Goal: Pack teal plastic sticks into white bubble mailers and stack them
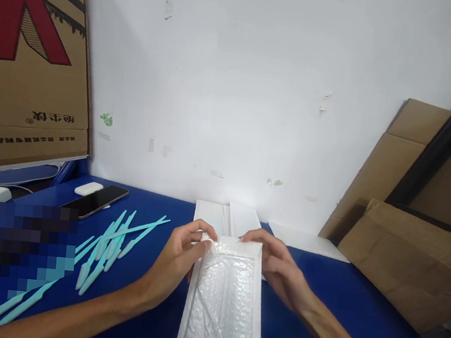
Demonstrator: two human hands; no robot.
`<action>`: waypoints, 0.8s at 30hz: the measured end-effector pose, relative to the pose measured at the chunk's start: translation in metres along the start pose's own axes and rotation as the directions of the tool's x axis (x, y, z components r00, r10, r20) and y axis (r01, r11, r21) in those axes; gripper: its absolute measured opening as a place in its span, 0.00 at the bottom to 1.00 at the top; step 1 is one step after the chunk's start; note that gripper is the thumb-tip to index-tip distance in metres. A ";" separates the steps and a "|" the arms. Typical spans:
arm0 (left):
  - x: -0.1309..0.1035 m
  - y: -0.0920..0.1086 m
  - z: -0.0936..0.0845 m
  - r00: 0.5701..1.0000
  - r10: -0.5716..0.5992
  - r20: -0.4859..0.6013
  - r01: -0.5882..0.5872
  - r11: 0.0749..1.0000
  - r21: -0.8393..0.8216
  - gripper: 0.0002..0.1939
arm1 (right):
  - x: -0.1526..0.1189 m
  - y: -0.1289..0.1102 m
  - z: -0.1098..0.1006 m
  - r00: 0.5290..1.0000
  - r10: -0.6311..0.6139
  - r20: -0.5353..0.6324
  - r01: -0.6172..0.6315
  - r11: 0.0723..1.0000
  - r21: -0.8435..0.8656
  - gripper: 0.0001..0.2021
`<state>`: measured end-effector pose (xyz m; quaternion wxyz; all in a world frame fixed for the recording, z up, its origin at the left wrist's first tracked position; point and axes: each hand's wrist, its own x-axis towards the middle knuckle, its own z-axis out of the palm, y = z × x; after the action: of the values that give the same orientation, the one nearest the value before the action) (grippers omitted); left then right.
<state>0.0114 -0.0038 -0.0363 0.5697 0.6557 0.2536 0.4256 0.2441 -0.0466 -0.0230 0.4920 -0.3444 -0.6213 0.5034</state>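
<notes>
Left hand (187, 250) pinching the far left corner of a white bubble mailer (224, 298) in its fingers (201, 225), right hand (283, 269) grasping the far right corner, mailer at near centre over a blue tabletop (341, 287), turquoise sticks (91, 279) at left

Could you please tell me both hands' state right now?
Left hand: closed, holding the padded envelope at its top left.
Right hand: closed, holding it at the top right.

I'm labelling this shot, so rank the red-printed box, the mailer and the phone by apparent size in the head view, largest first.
1. Red-printed box, though cut off by the frame.
2. Mailer, cut off at the bottom.
3. Phone, plainly the smallest.
</notes>
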 end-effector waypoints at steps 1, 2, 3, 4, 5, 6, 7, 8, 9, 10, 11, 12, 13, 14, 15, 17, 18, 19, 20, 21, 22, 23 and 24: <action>-0.001 0.000 0.002 1.000 0.005 0.018 -0.005 1.000 0.019 0.11 | -0.001 0.001 0.001 1.000 -0.014 0.022 0.014 0.999 -0.039 0.19; -0.002 0.001 0.003 0.999 0.007 0.038 -0.008 0.999 0.034 0.12 | -0.002 0.002 0.003 0.998 -0.039 0.052 0.043 0.995 -0.087 0.17; -0.003 0.001 0.005 0.998 0.003 0.058 -0.006 0.999 0.052 0.12 | -0.004 0.002 0.004 0.994 -0.068 0.082 0.079 0.987 -0.139 0.13; -0.004 0.001 0.006 0.997 -0.005 0.076 -0.001 0.997 0.074 0.12 | -0.005 0.001 0.006 0.990 -0.093 0.108 0.112 0.977 -0.184 0.10; -0.006 0.002 0.007 0.995 -0.016 0.095 0.007 0.996 0.093 0.12 | -0.005 0.000 0.008 0.985 -0.120 0.125 0.144 0.966 -0.214 0.08; -0.007 0.002 0.008 0.993 -0.025 0.116 0.013 0.994 0.107 0.12 | -0.004 -0.002 0.010 0.981 -0.142 0.132 0.169 0.958 -0.232 0.07; -0.008 0.003 0.008 0.990 -0.037 0.138 0.020 0.993 0.117 0.12 | -0.002 -0.005 0.012 0.979 -0.160 0.130 0.187 0.952 -0.240 0.06; -0.008 0.004 0.009 0.988 -0.043 0.150 0.025 0.992 0.121 0.12 | 0.003 -0.008 0.014 0.975 -0.182 0.125 0.208 0.948 -0.242 0.06; -0.007 0.006 0.008 0.988 -0.039 0.151 0.021 0.993 0.118 0.13 | 0.010 -0.011 0.016 0.968 -0.220 0.120 0.243 0.938 -0.247 0.06; -0.006 0.007 0.007 0.990 -0.027 0.139 0.011 0.994 0.110 0.14 | 0.019 -0.016 0.017 0.958 -0.264 0.113 0.285 0.921 -0.266 0.06; -0.004 0.008 0.005 0.993 -0.007 0.115 -0.004 0.996 0.091 0.15 | 0.031 -0.021 0.018 0.941 -0.323 0.102 0.339 0.890 -0.304 0.06; -0.002 0.010 0.002 0.996 0.010 0.091 -0.016 0.998 0.057 0.17 | 0.046 -0.026 0.019 0.919 -0.382 0.096 0.390 0.846 -0.363 0.07; 0.002 0.010 -0.001 0.997 0.019 0.076 -0.020 1.000 0.011 0.19 | 0.062 -0.033 0.020 0.905 -0.417 0.087 0.410 0.797 -0.443 0.08; 0.005 0.011 -0.005 0.998 0.022 0.060 -0.019 0.999 -0.037 0.23 | 0.079 -0.039 0.020 0.892 -0.447 0.070 0.409 0.730 -0.548 0.08; 0.010 0.011 -0.010 0.998 0.017 0.052 -0.013 0.997 -0.072 0.26 | 0.096 -0.045 0.020 0.885 -0.461 0.065 0.406 0.696 -0.592 0.06; 0.018 0.010 -0.019 0.999 0.024 0.040 -0.021 0.996 -0.082 0.30 | 0.131 -0.054 0.019 0.886 -0.460 0.060 0.379 0.644 -0.664 0.07; 0.023 0.010 -0.024 0.999 0.032 0.040 -0.030 0.998 -0.051 0.31 | 0.148 -0.057 0.018 0.896 -0.441 0.056 0.348 0.618 -0.705 0.09; 0.027 0.009 -0.028 0.998 0.040 0.039 -0.040 0.999 -0.005 0.30 | 0.163 -0.057 0.016 0.910 -0.411 0.056 0.312 0.589 -0.745 0.10; 0.030 0.008 -0.032 0.998 0.044 0.040 -0.046 0.997 0.060 0.29 | 0.178 -0.055 0.015 0.927 -0.371 0.057 0.272 0.560 -0.783 0.11; 0.034 0.007 -0.035 0.999 0.043 0.032 -0.048 0.986 0.163 0.27 | 0.191 -0.051 0.013 0.943 -0.327 0.055 0.231 0.528 -0.817 0.12; 0.037 0.005 -0.038 0.999 0.043 0.006 -0.043 0.956 0.292 0.26 | 0.203 -0.046 0.012 0.959 -0.277 0.055 0.192 0.494 -0.848 0.13; 0.039 0.003 -0.041 0.998 0.047 -0.030 -0.030 0.904 0.426 0.24 | 0.214 -0.039 0.011 0.972 -0.230 0.052 0.155 0.459 -0.875 0.12; 0.041 0.000 -0.043 0.996 0.057 -0.068 -0.010 0.837 0.547 0.23 | 0.222 -0.031 0.010 0.982 -0.184 0.047 0.122 0.424 -0.897 0.12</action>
<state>-0.0040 0.0527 -0.0254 0.3411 0.7772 0.3757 0.3721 0.1744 0.1477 0.0657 0.2967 -0.5089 -0.8070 0.0413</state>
